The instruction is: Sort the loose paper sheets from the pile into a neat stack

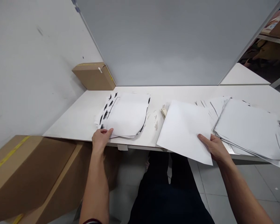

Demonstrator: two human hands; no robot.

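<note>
On the left of the white table (pixel 70 121) lies a pile of white paper sheets (pixel 128 113), with black brush-like marks along its left edge. My left hand (pixel 100 140) is closed in a pinch at the near left corner of that pile. A blank white sheet (pixel 184 130) is gripped at its right edge by my right hand (pixel 216 147), thumb on top. Its near corner reaches past the table's front edge. The sheet partly covers a small beige block (pixel 163 112). To the right is another stack of sheets (pixel 249 129), fanned out, with black marks at its right edge.
A cardboard box (pixel 94 76) stands at the back left against the wall. Larger cardboard boxes (pixel 32 171) are below the table on the left. A grey panel (pixel 172 43) rises behind the table. Shelving (pixel 275 39) holds goods at the far right.
</note>
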